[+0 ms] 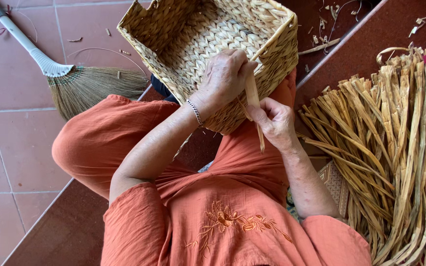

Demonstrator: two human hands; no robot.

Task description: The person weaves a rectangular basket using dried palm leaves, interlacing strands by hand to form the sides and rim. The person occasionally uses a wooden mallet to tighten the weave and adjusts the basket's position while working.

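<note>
A square woven straw basket [193,34] rests tilted on my lap, its open side facing up. My left hand [223,79] lies over the basket's near corner, fingers pressed on the weave and on a flat dried straw strip [253,101]. My right hand [272,120] pinches that same strip lower down, just below the basket's corner. The strip's loose end hangs down past my right hand. A bead bracelet sits on my left wrist.
A large bundle of dried straw strips [395,152] lies to my right on a dark red step. A broom [75,81] with a white handle lies on the tiled floor at the left. Straw scraps litter the floor beyond the basket.
</note>
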